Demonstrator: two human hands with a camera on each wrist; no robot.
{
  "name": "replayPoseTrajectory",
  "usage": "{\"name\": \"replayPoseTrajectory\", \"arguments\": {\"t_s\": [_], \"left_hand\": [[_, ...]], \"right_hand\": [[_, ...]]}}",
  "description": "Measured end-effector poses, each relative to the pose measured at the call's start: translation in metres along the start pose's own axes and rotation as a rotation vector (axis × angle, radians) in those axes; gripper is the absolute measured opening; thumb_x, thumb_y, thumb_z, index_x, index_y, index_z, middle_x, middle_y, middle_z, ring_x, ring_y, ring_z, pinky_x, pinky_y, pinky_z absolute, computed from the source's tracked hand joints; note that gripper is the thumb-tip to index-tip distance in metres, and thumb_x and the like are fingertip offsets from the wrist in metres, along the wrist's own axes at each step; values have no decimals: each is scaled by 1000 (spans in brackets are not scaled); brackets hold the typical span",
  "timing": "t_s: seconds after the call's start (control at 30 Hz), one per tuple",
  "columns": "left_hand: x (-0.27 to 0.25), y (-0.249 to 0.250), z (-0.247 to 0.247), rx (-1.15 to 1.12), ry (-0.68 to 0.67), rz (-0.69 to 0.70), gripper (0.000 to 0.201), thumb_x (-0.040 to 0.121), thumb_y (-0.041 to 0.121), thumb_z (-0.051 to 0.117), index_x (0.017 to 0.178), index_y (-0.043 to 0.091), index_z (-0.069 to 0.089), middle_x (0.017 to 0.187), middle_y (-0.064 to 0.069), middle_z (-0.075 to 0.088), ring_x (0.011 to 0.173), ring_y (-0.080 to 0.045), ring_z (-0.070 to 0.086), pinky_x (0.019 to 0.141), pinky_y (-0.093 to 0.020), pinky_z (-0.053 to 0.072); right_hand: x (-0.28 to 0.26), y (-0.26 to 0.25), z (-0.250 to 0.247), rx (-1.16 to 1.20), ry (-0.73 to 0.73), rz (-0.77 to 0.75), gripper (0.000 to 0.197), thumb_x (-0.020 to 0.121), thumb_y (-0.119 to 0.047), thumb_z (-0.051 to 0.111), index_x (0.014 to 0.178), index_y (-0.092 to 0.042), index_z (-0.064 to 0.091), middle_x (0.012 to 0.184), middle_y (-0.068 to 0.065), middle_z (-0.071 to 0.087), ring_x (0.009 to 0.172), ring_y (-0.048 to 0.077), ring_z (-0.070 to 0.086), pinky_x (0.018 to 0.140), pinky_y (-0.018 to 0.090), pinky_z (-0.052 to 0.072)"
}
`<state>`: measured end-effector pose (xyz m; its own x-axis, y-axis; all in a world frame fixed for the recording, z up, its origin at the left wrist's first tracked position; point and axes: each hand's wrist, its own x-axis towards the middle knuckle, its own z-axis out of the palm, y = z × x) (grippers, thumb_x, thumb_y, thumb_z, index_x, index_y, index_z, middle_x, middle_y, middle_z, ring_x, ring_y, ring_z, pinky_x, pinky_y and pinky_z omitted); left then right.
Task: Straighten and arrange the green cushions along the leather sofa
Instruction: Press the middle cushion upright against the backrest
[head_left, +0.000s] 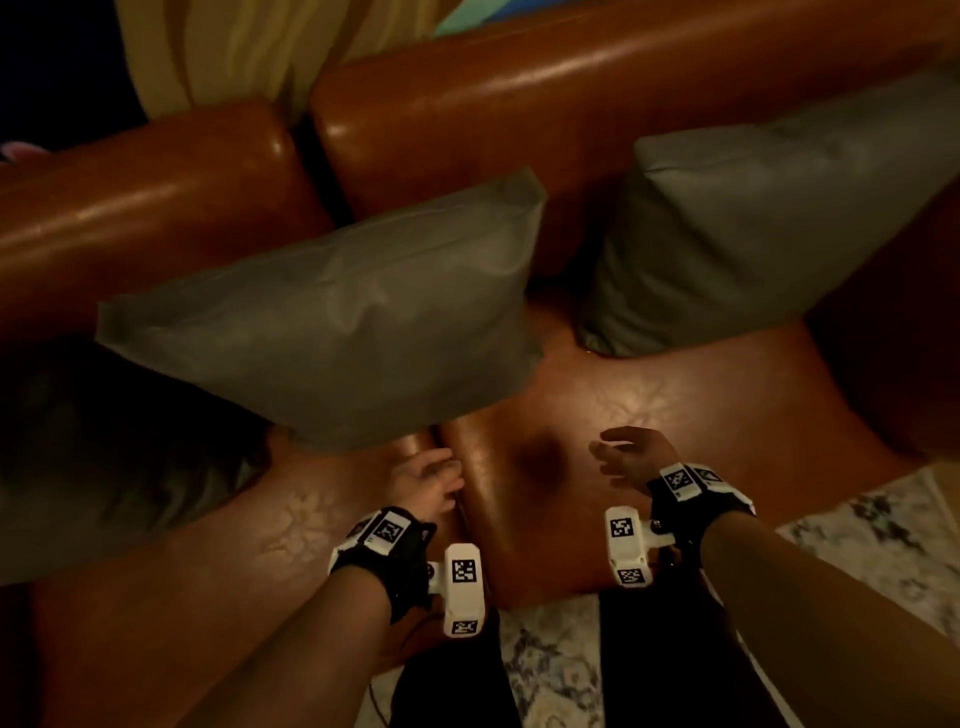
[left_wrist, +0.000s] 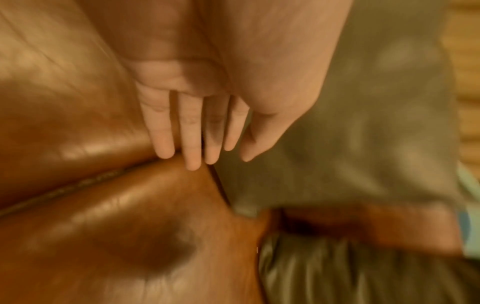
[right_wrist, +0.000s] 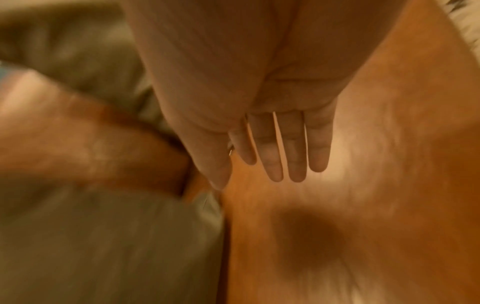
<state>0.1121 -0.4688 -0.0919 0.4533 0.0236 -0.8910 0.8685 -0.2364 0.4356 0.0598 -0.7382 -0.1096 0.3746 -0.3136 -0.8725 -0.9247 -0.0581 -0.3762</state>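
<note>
A green cushion (head_left: 332, 312) lies tilted across the middle of the brown leather sofa (head_left: 649, 415), its top corner against the backrest. A second green cushion (head_left: 753, 234) leans on the backrest to the right. A third one (head_left: 104, 467) lies in shadow at the left. My left hand (head_left: 436, 473) hovers just below the middle cushion's lower edge, fingers straight, holding nothing. My right hand (head_left: 613, 452) is over the bare seat, open and empty. In the left wrist view the left hand (left_wrist: 205, 156) sits beside a cushion (left_wrist: 350, 123). In the right wrist view the right hand (right_wrist: 275, 174) is spread over the seat.
A pale patterned rug (head_left: 857, 545) lies in front of the sofa at the lower right. A yellow curtain (head_left: 234, 47) hangs behind the backrest. My dark trouser legs (head_left: 452, 686) stand against the front of the seat. The wrist views are blurred.
</note>
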Motion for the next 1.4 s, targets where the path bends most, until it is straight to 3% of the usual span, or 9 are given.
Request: {"name": "replayPoseTrajectory", "arguments": {"t_s": [0.2,0.3,0.4,0.53,0.73,0.93,1.1,1.23,1.4], "left_hand": [[0,34,132,253,-24,74,23,91,3,64,96,25,64,117,-12,68,102,-27,68,96,-43,53],[3,53,204,301,32,147,21,89,7,69,104,22,67,119,-9,67,110,-25,64,96,-35,53],[-10,77,249,362,81,159,48,90,25,70,135,18,55,123,6,57,117,-19,58,93,-28,45],[-15,117,297,166,130,252,86,80,21,81,150,19,32,137,4,51,118,-14,52,97,-32,42],[34,174,323,80,273,536,132,43,26,100,150,12,25,151,-2,44,135,-17,47,112,-34,39],[58,171,324,69,323,631,117,54,15,96,150,11,28,141,7,44,124,-8,49,87,3,38],[71,177,330,44,232,561,110,46,30,98,141,7,47,135,-2,61,120,-16,62,83,-5,50],[74,191,331,1,218,538,142,17,69,89,139,9,51,136,-4,63,121,-15,63,100,-29,52],[47,152,351,-164,340,489,119,56,31,95,152,20,27,147,-1,49,129,-16,53,109,-35,43]], "right_hand": [[55,12,-137,57,11,-17,49,95,-15,70,139,4,59,112,26,70,107,40,70,93,49,56],[93,10,-213,46,8,-45,54,93,-22,73,140,3,59,114,29,71,111,45,69,96,52,58],[106,-2,-269,-6,95,-186,61,88,-27,78,140,-2,57,118,15,69,104,37,70,97,55,57],[107,-40,-330,151,195,-395,88,83,-17,84,155,-5,36,147,8,54,126,18,56,107,31,46],[149,-86,-362,248,238,-667,148,45,-30,98,163,-22,10,157,1,44,141,15,49,121,44,40],[171,-100,-360,231,188,-809,117,59,-5,96,155,-7,27,140,-2,56,117,-12,59,98,-1,43],[178,-108,-365,204,139,-838,115,61,-4,95,155,-9,28,143,1,57,124,3,60,98,0,45],[183,-110,-366,262,68,-811,119,64,-3,93,158,-14,21,147,0,53,132,9,57,99,3,47],[182,-62,-368,385,61,-591,141,54,-35,97,165,-29,9,162,0,42,143,15,49,117,41,43]]}}
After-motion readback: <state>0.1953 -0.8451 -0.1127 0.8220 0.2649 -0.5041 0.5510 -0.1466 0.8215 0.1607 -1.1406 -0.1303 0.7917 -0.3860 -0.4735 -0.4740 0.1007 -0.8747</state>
